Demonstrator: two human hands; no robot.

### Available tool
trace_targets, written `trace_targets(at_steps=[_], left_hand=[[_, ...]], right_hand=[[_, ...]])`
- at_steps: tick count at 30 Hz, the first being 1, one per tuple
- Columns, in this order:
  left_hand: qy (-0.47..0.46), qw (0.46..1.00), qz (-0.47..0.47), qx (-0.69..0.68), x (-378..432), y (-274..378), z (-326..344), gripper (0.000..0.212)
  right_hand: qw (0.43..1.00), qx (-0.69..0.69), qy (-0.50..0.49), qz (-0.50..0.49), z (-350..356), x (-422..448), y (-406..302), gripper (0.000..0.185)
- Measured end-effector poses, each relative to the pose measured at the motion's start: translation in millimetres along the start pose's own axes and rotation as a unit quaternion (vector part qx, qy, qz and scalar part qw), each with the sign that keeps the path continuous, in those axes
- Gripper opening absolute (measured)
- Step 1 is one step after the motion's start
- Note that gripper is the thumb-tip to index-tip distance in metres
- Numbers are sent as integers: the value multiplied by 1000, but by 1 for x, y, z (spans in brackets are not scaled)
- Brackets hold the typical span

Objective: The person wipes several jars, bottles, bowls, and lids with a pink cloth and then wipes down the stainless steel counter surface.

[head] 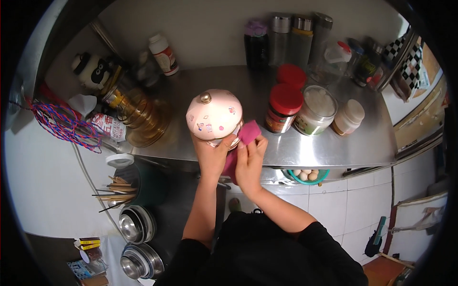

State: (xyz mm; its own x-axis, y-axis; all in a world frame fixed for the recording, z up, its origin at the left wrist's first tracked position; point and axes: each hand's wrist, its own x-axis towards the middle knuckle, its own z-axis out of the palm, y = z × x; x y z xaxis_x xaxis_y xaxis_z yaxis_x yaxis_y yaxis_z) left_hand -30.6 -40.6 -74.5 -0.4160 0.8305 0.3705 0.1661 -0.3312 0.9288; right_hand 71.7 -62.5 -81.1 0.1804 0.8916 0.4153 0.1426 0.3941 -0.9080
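Note:
My left hand [211,157] grips a pink lidded container [214,114] from below and in front, with the thumb on its near side. The domed lid has a gold knob and small coloured decorations. At the container's right side, my right hand [250,157] pinches a pink cloth [250,132] between thumb and fingers. Part of the cloth hangs between the two hands. Both hands are over the front part of a stainless steel shelf [229,77]. The container's underside is hidden by my left hand.
Right of my hands stand a red-lidded jar [285,103], an open glass jar with white contents [317,111] and a small capped jar [349,118]. Bottles line the wall behind. At left are stacked amber glassware [143,121] and a coiled cord [64,123]. A teal basket [308,180] of eggs sits below.

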Motion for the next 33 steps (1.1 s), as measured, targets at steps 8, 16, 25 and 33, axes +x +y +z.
trace_targets(at_steps=[8,16,25,33], left_hand=[[-3,988,-110,-112,15,26,-9,63],[-72,957,-158,-232,37,37,-36,56],[-114,952,-179,-223,27,54,-17,59],[-10,954,-177,-243,23,59,-5,47]], right_hand=[[992,72,-100,5,-25,-25,-5,22],[967,223,-28,119,-48,-23,-15,17],[988,140,17,-68,-18,39,-52,30],[978,87,-111,-154,-16,-16,-29,35]])
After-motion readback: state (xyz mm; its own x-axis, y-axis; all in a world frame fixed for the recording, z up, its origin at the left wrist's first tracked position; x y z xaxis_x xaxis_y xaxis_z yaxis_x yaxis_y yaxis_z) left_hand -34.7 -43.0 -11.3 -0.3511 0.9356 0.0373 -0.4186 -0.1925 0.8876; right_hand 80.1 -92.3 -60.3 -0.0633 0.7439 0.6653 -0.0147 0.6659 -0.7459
